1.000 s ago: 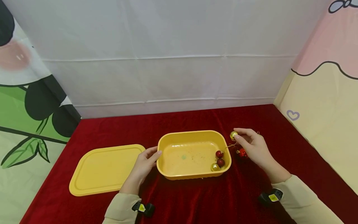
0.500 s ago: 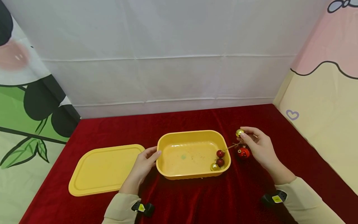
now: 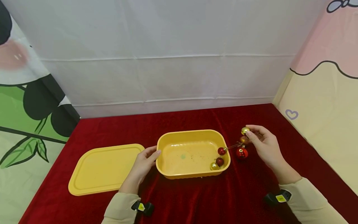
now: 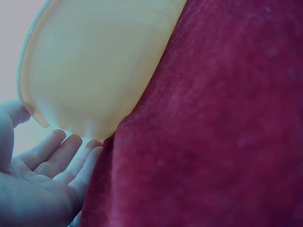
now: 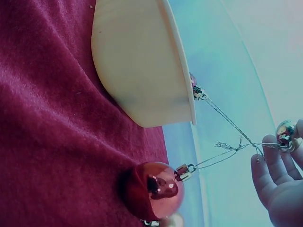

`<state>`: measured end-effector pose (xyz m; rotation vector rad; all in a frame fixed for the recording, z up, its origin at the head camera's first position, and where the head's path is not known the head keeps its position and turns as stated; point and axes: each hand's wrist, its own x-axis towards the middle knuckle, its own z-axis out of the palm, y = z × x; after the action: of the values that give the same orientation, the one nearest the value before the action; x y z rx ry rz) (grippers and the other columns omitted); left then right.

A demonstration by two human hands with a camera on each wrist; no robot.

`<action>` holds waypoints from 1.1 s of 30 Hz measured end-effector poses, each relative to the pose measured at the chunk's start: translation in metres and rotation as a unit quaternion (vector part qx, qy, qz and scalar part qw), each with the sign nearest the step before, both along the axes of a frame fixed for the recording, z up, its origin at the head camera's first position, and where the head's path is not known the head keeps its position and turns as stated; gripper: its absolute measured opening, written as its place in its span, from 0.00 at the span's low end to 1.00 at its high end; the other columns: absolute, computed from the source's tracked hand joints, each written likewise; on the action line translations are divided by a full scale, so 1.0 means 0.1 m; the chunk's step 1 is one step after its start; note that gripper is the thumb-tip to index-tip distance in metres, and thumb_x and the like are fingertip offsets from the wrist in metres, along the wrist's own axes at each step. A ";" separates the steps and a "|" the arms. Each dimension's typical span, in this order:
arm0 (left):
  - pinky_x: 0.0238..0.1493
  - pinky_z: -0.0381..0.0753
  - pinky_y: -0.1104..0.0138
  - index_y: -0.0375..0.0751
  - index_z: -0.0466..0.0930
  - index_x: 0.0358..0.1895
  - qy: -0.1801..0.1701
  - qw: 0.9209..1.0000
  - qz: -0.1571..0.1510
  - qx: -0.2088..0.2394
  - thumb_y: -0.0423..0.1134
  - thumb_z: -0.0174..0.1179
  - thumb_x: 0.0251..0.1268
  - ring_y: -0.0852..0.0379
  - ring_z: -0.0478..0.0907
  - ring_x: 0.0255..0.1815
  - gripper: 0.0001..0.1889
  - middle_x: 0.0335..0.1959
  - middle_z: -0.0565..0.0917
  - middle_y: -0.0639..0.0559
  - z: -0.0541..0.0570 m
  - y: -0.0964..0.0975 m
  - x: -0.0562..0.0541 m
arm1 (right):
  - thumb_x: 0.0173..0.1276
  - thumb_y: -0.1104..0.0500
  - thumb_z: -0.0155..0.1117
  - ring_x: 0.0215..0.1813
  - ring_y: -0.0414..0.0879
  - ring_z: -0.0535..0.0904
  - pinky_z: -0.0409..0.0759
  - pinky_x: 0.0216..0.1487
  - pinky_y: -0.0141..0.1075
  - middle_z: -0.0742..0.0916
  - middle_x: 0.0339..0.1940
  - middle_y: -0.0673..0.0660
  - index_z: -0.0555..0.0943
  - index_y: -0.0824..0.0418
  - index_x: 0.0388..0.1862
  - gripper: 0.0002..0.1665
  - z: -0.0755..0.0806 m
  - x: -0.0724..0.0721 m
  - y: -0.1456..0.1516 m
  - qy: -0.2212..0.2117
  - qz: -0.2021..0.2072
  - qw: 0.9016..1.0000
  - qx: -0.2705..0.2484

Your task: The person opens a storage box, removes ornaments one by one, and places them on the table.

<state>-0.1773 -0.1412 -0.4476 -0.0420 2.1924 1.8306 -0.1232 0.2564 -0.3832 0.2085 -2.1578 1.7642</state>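
Note:
My left hand (image 3: 142, 166) holds the left end of the yellow plastic box (image 3: 181, 147), thumb over the rim and fingers against the outer wall. Beyond the box's right end, my right hand (image 3: 265, 144) pinches a small gold Christmas bauble (image 3: 245, 130) between thumb and fingers. Thin gold cords join it to a red bauble (image 3: 222, 151) at the box's right rim and to a larger shiny red bauble (image 5: 158, 189) outside the box. Another gold bauble (image 3: 243, 139) shows partly below the fingers. Inside the box's right corner lie a dark red bauble (image 3: 219, 161) and a gold bauble (image 3: 214, 166).
A flat yellow lid (image 3: 103, 169) lies left of the box, its right edge partly behind the left hand. Red velvet cloth (image 3: 179, 202) covers the table. A white sheet (image 3: 173, 77) hangs behind, with printed cloths at both sides.
My right hand has moved right and slightly away with the gold bauble. The corded red bauble in the box has risen toward the right rim. My left hand stays on the box.

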 end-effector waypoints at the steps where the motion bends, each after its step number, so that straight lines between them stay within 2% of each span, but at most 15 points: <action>1: 0.52 0.80 0.63 0.41 0.69 0.64 -0.001 1.000 0.000 0.001 0.49 0.55 0.68 0.51 0.76 0.54 0.26 0.63 0.73 0.43 0.00 0.00 0.00 | 0.69 0.66 0.56 0.35 0.34 0.83 0.81 0.37 0.24 0.86 0.37 0.41 0.76 0.67 0.52 0.13 0.00 0.00 0.01 0.000 0.001 1.000 -0.004; 5: 0.53 0.80 0.62 0.41 0.68 0.65 -0.001 1.000 0.000 0.003 0.49 0.55 0.68 0.51 0.76 0.55 0.26 0.63 0.72 0.42 0.01 0.01 -0.01 | 0.69 0.65 0.56 0.36 0.34 0.82 0.81 0.37 0.24 0.85 0.38 0.42 0.77 0.63 0.51 0.13 0.04 0.02 0.03 -0.002 0.004 1.000 -0.018; 14: 0.52 0.80 0.63 0.40 0.68 0.65 0.001 1.000 0.001 0.006 0.48 0.55 0.68 0.51 0.77 0.54 0.26 0.63 0.73 0.41 0.01 0.01 -0.01 | 0.71 0.63 0.54 0.34 0.35 0.84 0.81 0.33 0.25 0.85 0.37 0.42 0.77 0.60 0.53 0.13 0.14 0.03 0.06 0.003 -0.004 1.000 0.002; 22: 0.53 0.80 0.62 0.40 0.68 0.65 -0.001 1.000 0.001 0.005 0.49 0.55 0.68 0.51 0.76 0.55 0.26 0.64 0.72 0.42 0.01 0.01 -0.01 | 0.72 0.62 0.52 0.31 0.38 0.85 0.82 0.33 0.28 0.85 0.37 0.45 0.77 0.57 0.54 0.13 0.20 0.05 0.12 0.011 0.009 1.000 -0.024; 27: 0.54 0.79 0.62 0.40 0.67 0.66 -0.002 1.000 0.002 0.002 0.50 0.55 0.68 0.50 0.75 0.57 0.27 0.64 0.72 0.42 -0.01 0.00 -0.01 | 0.72 0.62 0.52 0.29 0.38 0.85 0.82 0.32 0.28 0.84 0.36 0.45 0.76 0.55 0.54 0.13 0.18 0.04 0.17 0.004 0.008 1.000 -0.012; 33: 0.54 0.79 0.62 0.41 0.67 0.66 -0.004 1.000 0.002 -0.001 0.50 0.55 0.68 0.50 0.75 0.57 0.27 0.64 0.72 0.42 0.00 0.00 0.00 | 0.71 0.63 0.54 0.30 0.37 0.85 0.82 0.32 0.28 0.85 0.35 0.43 0.76 0.55 0.53 0.13 0.10 0.03 0.24 0.000 -0.001 1.000 0.004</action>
<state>-0.1778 -0.1410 -0.4475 -0.0540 2.1913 1.8272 -0.1200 0.2801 -0.3732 0.2075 -2.1653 1.7545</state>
